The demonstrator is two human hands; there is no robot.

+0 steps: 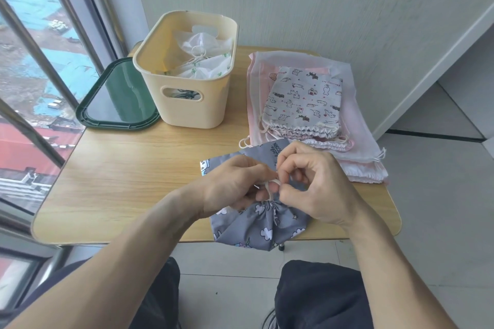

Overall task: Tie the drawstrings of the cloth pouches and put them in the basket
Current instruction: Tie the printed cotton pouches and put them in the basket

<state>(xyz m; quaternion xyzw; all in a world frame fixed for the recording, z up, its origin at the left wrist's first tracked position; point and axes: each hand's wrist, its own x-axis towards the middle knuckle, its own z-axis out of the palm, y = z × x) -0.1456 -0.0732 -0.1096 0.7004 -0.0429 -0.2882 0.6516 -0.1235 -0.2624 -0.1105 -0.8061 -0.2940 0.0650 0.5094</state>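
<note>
At the counter's [120, 181] near edge: grey pouch [256, 224], mouth gathered, its drawstring [271, 185] pinched by left hand [235, 184] and right hand [318, 187], knot unfinished. Basket [187, 104] held several tied pouches; untied stack [307, 104] remained beside it.

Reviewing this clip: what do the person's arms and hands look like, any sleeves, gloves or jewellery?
Both forearms are bare to the frame edge, with no sleeves in view. The left hand and right hand wear no gloves, and no rings, watch or bracelets show.
</note>
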